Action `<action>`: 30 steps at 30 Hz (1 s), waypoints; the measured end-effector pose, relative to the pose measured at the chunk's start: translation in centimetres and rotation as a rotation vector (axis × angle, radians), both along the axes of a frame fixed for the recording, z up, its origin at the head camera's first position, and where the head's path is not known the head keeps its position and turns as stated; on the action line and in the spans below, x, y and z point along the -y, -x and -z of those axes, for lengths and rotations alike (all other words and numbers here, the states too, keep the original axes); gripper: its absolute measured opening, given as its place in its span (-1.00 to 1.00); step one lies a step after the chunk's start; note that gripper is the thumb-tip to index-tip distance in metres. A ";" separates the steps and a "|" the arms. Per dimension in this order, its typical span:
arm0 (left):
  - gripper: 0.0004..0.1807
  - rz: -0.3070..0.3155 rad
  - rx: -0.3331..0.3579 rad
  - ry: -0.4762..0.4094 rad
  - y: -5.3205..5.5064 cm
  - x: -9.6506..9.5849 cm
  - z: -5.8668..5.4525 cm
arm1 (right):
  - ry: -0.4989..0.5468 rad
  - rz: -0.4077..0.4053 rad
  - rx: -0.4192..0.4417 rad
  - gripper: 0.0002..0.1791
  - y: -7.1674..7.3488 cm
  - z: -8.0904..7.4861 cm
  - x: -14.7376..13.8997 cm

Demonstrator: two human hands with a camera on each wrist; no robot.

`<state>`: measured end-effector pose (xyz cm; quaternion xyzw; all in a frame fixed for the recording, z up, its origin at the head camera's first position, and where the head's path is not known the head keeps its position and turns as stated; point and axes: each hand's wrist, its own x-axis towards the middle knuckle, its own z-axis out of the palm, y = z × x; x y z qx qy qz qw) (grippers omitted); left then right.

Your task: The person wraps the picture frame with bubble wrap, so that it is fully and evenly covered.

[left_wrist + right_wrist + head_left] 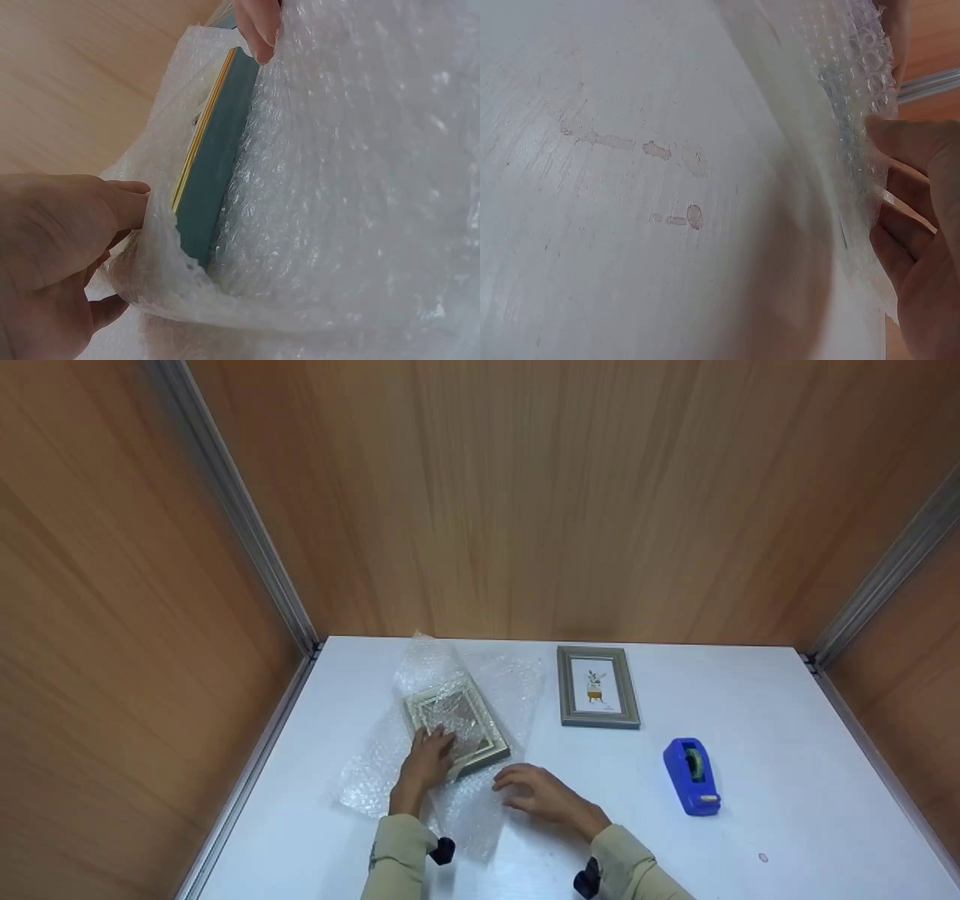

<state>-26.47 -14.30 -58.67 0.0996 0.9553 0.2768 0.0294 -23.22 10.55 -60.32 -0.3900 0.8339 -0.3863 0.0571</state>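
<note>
A silver-gold picture frame (491, 724) lies tilted on a sheet of bubble wrap (517, 675), with a fold of the wrap over its left part and top. My left hand (429, 759) rests on the folded wrap at the frame's lower left, fingers pressing on it. In the left wrist view the frame's blue-green side (217, 161) shows beside the raised wrap, and some left fingertips are behind plastic. Close to the frame's lower right corner, my right hand (546, 793) has thumb and fingers apart. Its fingertips touch the wrap (855, 142) in the right wrist view.
A second, grey picture frame (600, 721) with a small plant drawing lies at the back, right of the wrap. A blue tape dispenser (684, 789) stands on the right of the white table (795, 765). Wood panels (525, 510) enclose the back and sides.
</note>
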 end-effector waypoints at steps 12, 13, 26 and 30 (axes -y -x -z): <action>-0.54 0.043 0.007 0.015 0.1 0.4 -0.1 | 0.081 -0.009 -0.037 -0.79 0.2 0.5 0.4; -0.54 0.048 0.015 0.016 0.2 0.4 -0.1 | 0.094 -0.002 -0.035 -0.79 0.2 0.5 0.4; -0.62 0.094 0.119 -0.126 0.9 1.5 -0.8 | 0.190 0.143 -0.074 -0.78 0.8 -0.2 1.5; -0.63 0.146 0.100 -0.227 2.1 2.6 0.9 | 0.217 0.222 -0.097 -0.77 1.2 -0.5 2.2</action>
